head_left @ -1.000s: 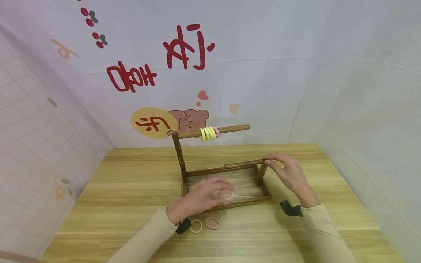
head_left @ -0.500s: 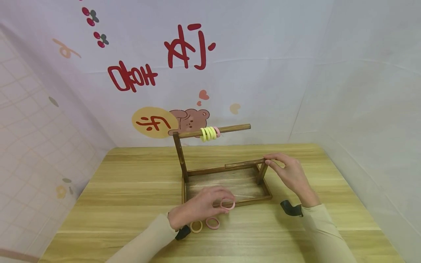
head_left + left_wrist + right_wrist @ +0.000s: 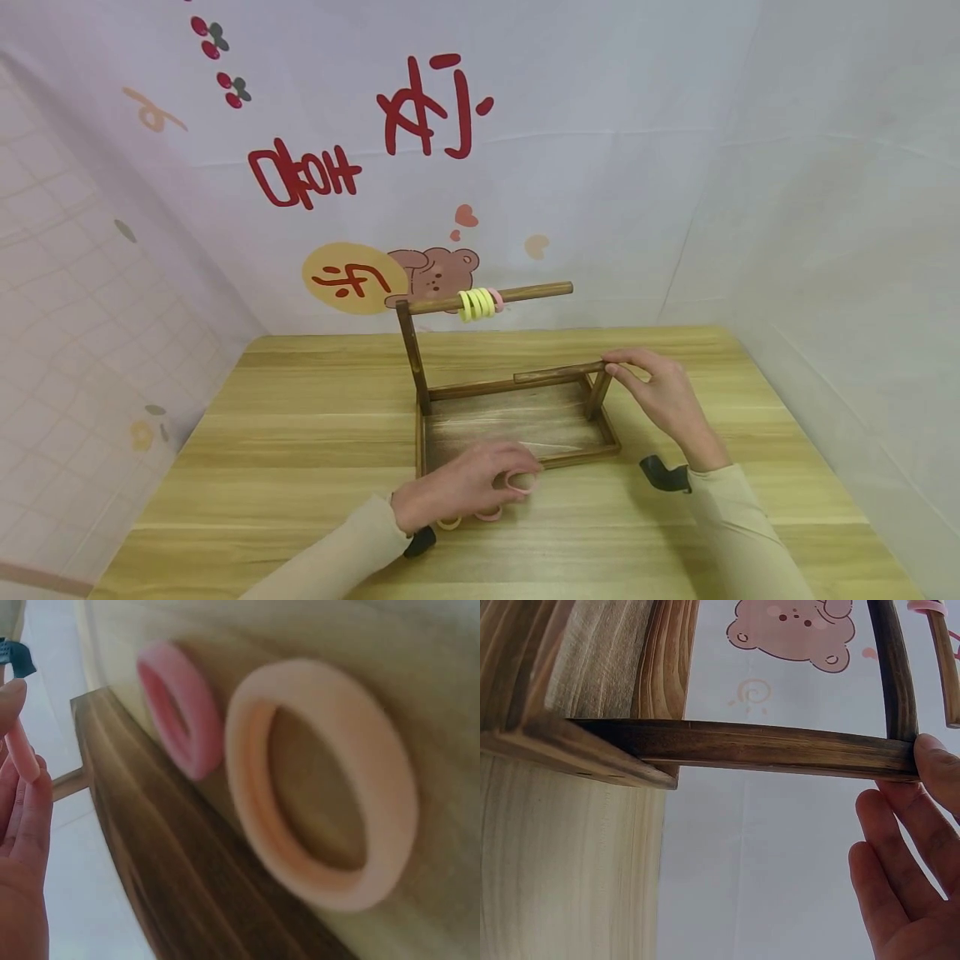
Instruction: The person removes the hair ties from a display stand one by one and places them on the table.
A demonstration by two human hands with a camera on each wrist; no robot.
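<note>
From where I stand, the person's left hand is just off the front rim of the wooden stand's tray, its grip closed in a pinch on a pale pink ring between thumb and fingers. The relation that counts is between that ring and the stand's lower bar: the ring is nearer the bench's front edge, roughly in line with the bar's free end, which points to the bench's left edge. The bar's long axis runs left to right, while the ring's opening shows from above as an oval, so I judge that the hole does not line up with the bar. The left hand is nearer that free end; the right hand, towards the bench's right edge, has thumb and forefinger clamped on the opposite end, where the bar meets the short post. The tray has its long sides running with the bench's back edge, a post rising at either end; the rings I can make out are all outside it. From the tall post an upper bar carries yellow rings and one pink ring. Partly under the left hand, towards the front edge, a darker pink ring and a pale orange ring rest on the bench, just beside each other.
</note>
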